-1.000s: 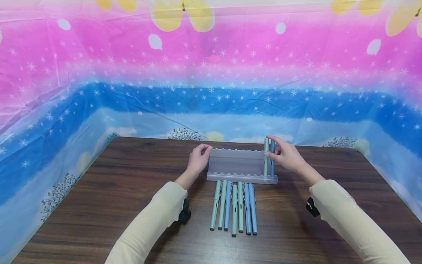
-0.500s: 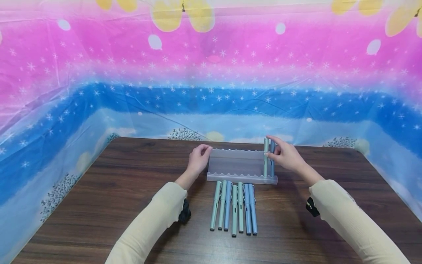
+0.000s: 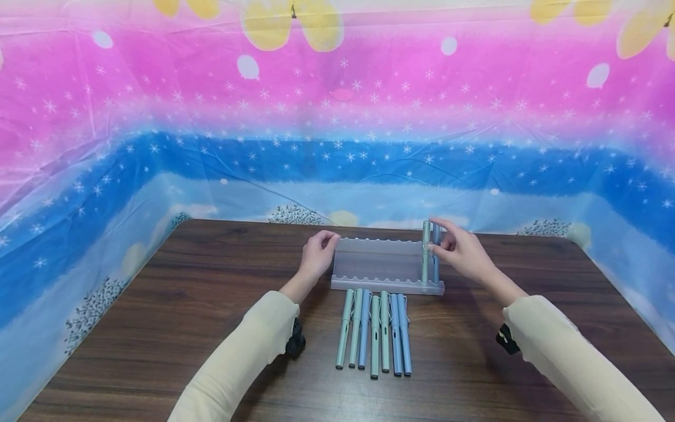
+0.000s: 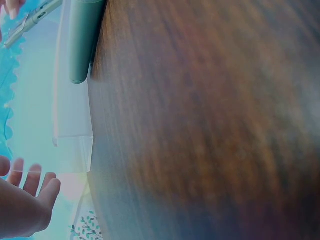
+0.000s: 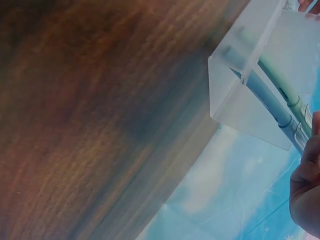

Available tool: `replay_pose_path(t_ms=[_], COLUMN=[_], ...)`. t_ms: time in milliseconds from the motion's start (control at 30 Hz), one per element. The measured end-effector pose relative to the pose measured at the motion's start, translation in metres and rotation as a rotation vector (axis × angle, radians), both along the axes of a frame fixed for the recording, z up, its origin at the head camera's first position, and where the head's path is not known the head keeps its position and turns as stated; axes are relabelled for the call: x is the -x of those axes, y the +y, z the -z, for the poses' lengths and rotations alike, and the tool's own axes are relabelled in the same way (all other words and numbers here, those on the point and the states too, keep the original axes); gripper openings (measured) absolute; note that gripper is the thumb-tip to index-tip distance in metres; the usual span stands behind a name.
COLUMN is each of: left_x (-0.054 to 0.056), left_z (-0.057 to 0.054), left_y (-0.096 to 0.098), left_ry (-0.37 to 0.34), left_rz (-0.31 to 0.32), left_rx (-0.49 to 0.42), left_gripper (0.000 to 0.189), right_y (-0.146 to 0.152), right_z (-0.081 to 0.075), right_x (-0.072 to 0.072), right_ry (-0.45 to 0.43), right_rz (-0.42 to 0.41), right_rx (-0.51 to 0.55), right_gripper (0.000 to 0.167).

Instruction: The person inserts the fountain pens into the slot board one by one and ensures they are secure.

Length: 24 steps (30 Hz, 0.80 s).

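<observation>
A translucent pen rack (image 3: 377, 261) with notched edges stands on the table. My left hand (image 3: 317, 252) pinches its upper left corner; in the left wrist view, fingers of that hand (image 4: 25, 200) show through the clear plastic. At the rack's right end lean a green pen (image 3: 425, 258) and, beside it, a blue pen (image 3: 436, 266). My right hand (image 3: 464, 249) is just right of the green pen's upper part, thumb and index finger spread and loosely bent, in front of the blue pen. In the right wrist view, the right hand (image 5: 307, 185) is by the pen caps.
Several green and blue pens lie in a row before the rack, among them a green pen (image 3: 375, 337) and a blue pen (image 3: 404, 337). The dark wooden table (image 3: 211, 281) ends at a patterned cloth backdrop (image 3: 337, 158).
My right hand has drawn slightly to the right, away from the green pen, which stays leaning in the rack. The left hand and the row of pens have not moved.
</observation>
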<state>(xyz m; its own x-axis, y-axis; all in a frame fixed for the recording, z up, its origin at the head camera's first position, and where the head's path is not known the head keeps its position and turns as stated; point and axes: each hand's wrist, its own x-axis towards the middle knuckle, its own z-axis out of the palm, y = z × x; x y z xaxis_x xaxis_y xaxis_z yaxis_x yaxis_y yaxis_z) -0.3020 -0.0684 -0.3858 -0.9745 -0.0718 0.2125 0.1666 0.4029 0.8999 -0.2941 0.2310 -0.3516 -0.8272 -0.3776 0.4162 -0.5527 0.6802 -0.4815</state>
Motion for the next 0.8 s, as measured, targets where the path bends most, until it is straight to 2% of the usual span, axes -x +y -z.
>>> replay_pose_path(t_ms=[167,467,667,800], left_x=[-0.001,0.000,0.003,0.003], left_z=[0.000,0.000,0.001,0.001], left_y=[0.000,0.000,0.000,0.001], left_ry=[0.008,0.003,0.043,0.042], left_rz=[0.001,-0.004,-0.022,-0.029], left_rx=[0.006,0.013,0.039,0.045], left_gripper=[0.022,0.023,0.021,0.021], right_y=[0.000,-0.005,-0.008,-0.010], right_z=[0.005,0.013,0.019,0.023], right_x=[-0.007,-0.019,-0.025,-0.031], right_ry=[0.007,-0.050,-0.117,-0.173], right_rz=[-0.007,-0.039,-0.073,-0.085], right_rx=[0.019,0.047,0.074,0.087], right_gripper=[0.051,0.045,0.042,0.039])
